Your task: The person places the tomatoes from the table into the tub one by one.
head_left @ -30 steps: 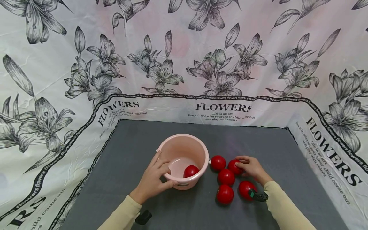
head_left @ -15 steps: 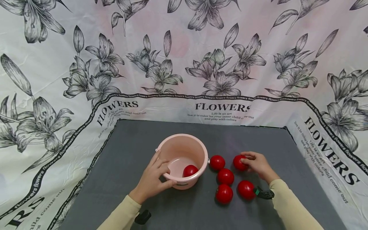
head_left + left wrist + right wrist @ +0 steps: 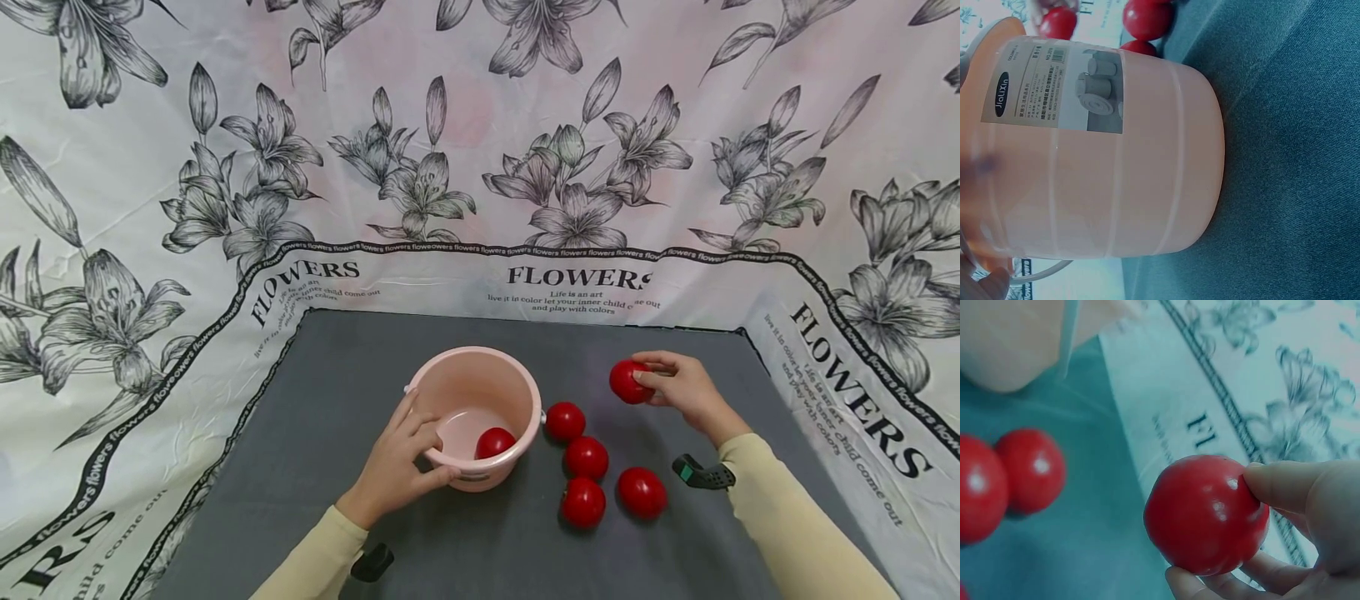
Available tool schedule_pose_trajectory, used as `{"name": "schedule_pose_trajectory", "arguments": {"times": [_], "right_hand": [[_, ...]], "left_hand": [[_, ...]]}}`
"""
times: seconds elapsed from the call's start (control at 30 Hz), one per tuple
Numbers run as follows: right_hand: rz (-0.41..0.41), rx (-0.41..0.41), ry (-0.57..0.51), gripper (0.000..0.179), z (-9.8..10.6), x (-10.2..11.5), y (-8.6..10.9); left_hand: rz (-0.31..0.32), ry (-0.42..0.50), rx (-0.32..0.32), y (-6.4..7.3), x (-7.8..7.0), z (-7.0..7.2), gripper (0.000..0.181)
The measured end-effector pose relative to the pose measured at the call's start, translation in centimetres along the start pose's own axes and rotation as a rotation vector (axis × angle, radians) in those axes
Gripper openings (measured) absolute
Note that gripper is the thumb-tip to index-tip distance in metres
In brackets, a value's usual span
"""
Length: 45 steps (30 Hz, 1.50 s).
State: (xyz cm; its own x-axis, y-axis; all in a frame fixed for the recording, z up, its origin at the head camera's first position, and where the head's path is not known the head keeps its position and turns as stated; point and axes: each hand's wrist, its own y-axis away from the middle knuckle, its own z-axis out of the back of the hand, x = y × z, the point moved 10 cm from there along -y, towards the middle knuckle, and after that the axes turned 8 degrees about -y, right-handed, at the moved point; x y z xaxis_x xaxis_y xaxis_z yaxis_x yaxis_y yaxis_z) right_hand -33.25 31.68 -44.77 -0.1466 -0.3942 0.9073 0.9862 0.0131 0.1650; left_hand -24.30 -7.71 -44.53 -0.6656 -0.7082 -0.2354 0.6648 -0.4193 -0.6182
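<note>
A pale pink bucket stands upright on the dark grey table, one red tomato lying at its bottom. My left hand holds the bucket's near-left rim, fingers over the edge and thumb along the front. Up and to the right of the bucket, my right hand pinches another tomato between thumb and fingers, raised above the table. Several more tomatoes sit to the bucket's right, among them one close against its side and one at the near right. A printed label shows on the bucket's wall.
The grey table is bordered at the back and sides by a white cloth printed with flowers and lettering. A thin bucket handle hangs along the bucket's side. Black straps with cameras sit on both wrists.
My right hand has taken a tomato from the group, drawn it slightly right, then lifted it up and away toward the back. My left hand and the bucket have stayed in place.
</note>
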Motion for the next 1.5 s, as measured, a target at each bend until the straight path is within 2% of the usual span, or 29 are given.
{"name": "schedule_pose_trajectory", "arguments": {"times": [0.2, 0.4, 0.63, 0.83, 1.1, 1.3, 1.5], "right_hand": [[0.084, 0.037, 0.011, 0.051, -1.1, 4.6, 0.0], [0.134, 0.085, 0.024, 0.046, -3.2, 8.7, -0.3], [0.182, 0.135, 0.012, 0.041, -6.5, 12.9, -0.6], [0.222, 0.205, 0.002, 0.039, -10.6, 15.2, -0.8], [0.278, 0.261, 0.033, 0.036, -16.3, 15.9, -0.6], [0.258, 0.279, 0.055, 0.036, -19.2, 14.7, -0.9], [0.224, 0.280, 0.130, 0.033, -21.8, 12.9, -1.0]], "left_hand": [[0.009, -0.003, 0.015, 0.0, 0.1, -0.1, 0.047], [0.001, 0.001, 0.003, 0.0, 0.0, 0.0, 0.050], [0.006, 0.023, 0.016, -0.1, 0.1, -0.1, 0.052], [0.009, 0.019, 0.022, -0.1, 0.1, -0.2, 0.058], [0.002, 0.013, 0.012, 0.0, 0.0, -0.3, 0.050], [0.001, 0.020, 0.017, -0.1, 0.1, -0.4, 0.053], [-0.011, 0.016, -0.003, -0.1, 0.0, -0.2, 0.055]]}}
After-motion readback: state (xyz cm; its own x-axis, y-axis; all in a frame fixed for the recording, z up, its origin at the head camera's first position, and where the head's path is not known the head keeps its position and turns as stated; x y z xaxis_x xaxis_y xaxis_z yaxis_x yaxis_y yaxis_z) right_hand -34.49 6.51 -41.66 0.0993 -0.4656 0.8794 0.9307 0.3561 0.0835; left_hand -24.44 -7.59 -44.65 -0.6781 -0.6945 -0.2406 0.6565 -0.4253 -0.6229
